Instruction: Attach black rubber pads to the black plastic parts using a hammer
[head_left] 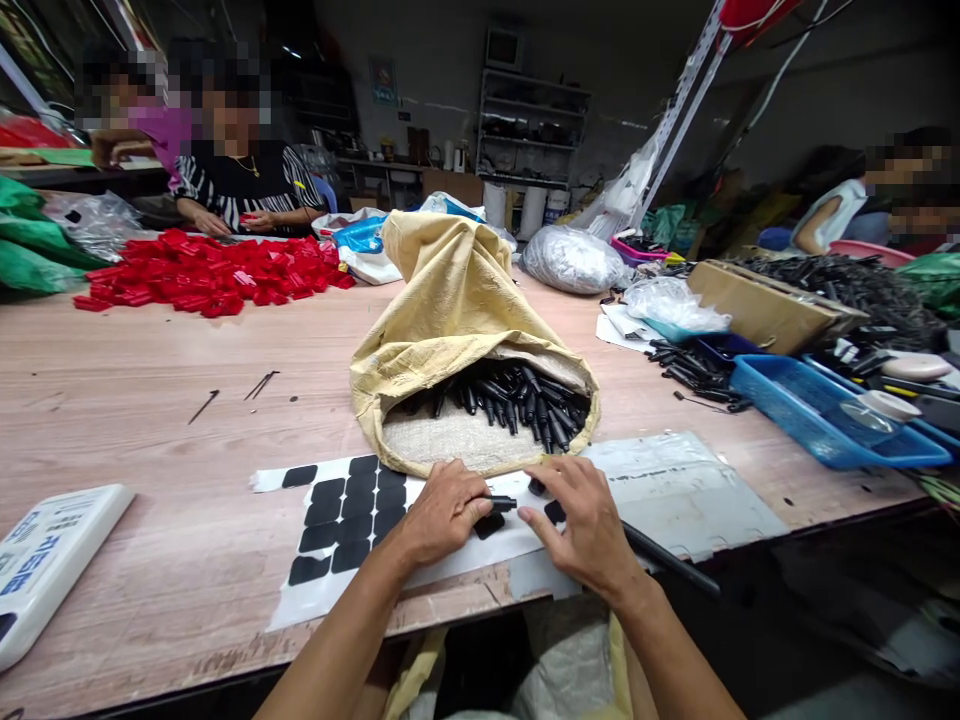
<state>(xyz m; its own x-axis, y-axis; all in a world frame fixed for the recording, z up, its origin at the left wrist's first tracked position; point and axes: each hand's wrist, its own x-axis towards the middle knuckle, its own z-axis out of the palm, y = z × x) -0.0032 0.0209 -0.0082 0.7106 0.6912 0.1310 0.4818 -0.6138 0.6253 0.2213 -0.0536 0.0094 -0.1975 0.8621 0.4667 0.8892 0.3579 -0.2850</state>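
My left hand (448, 508) is closed around a black cylindrical part (501, 503), whose narrow end points right. Facing it, my right hand (589, 518) has its thumb and fingers apart, with nothing visible between them. Both hands are over a white backing sheet (300, 605) that carries rows of black rounded-square stickers (357, 528). A long black rod (671, 562) extends from beside my right wrist past the table's front edge. Just behind my hands lies the open mouth of a yellow woven sack (442, 310), with many black cylindrical parts (525, 400) inside.
Red plastic pieces (217, 270) are heaped at the back left, where a person (244, 185) handles some. A white device (60, 565) lies at the left edge. On the right are a blue tray (832, 410), cardboard (765, 300) and piled black parts.
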